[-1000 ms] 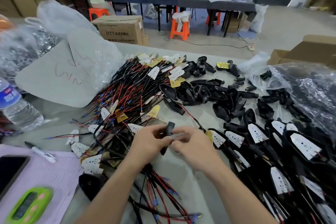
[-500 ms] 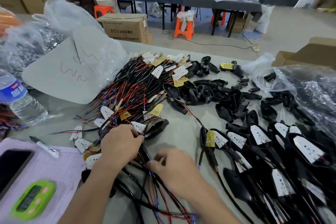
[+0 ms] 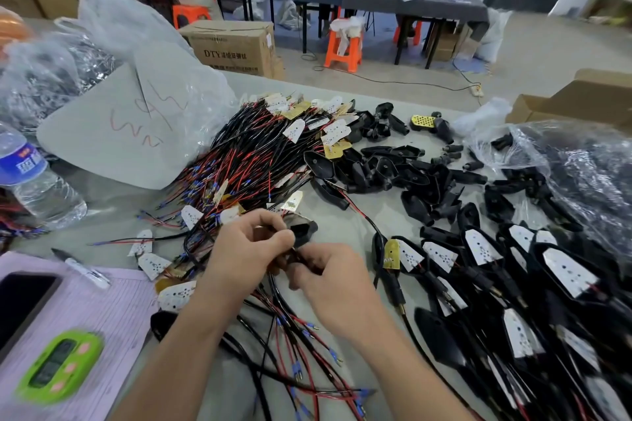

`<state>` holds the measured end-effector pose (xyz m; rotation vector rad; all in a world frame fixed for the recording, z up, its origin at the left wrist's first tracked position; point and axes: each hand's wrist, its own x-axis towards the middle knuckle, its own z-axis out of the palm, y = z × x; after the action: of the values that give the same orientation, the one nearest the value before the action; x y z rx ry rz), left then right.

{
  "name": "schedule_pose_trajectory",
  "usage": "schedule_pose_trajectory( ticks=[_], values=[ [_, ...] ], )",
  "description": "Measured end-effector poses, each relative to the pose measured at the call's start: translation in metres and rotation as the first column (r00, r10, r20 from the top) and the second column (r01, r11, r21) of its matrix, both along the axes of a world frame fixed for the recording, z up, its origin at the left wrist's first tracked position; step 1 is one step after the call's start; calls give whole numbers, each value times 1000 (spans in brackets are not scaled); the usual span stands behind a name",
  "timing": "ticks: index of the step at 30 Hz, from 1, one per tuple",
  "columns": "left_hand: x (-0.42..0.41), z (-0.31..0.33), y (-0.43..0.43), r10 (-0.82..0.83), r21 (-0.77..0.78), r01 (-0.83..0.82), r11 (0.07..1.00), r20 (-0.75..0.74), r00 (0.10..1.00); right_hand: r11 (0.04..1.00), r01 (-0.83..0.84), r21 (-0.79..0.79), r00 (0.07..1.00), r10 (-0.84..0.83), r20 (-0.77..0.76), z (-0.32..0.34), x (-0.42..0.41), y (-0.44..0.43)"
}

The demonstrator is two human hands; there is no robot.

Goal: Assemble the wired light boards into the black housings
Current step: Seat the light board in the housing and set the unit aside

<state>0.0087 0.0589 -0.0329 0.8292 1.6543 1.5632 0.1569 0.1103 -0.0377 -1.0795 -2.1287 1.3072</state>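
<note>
One grey table [image 3: 345, 232] is spread with a heap of wired light boards [image 3: 253, 154] at left and loose black housings [image 3: 390, 174] at right, and near the heap's front edge one black housing [image 3: 304, 232] is gripped in the curled left hand [image 3: 244, 253], a black wire [image 3: 297, 252] being pinched just below by the right hand [image 3: 333, 284].

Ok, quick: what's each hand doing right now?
Left hand: closed, gripping a black housing.
Right hand: closed, pinching what looks like a black wire just below that housing.
</note>
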Motion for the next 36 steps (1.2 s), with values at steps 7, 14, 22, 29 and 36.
schedule_pose_trajectory(
  ticks=[7, 14, 22, 29, 36],
  values=[
    [-9, -10, 1, 105, -135, -163, 977, -359, 927, 918, 359, -169, 923, -377, -84, 33, 63, 34],
    [2, -32, 33, -291, -416, -187, 890, -833, 470, 764, 99, -637, 717, -499, -488, 34, 90, 36],
    [9, -18, 23, -223, -177, 142, 974, -866, 448, 823, 127, -553, 833, -392, -391, 25, 92, 31],
    [23, -7, 14, -234, -169, 218, 961, -917, 324, 871, 128, -474, 805, -371, -463, 37, 90, 39],
    [38, 0, 8, -71, -63, 276, 959, -997, 16, 934, 169, -315, 843, -303, -444, 45, 91, 42]
  ],
)
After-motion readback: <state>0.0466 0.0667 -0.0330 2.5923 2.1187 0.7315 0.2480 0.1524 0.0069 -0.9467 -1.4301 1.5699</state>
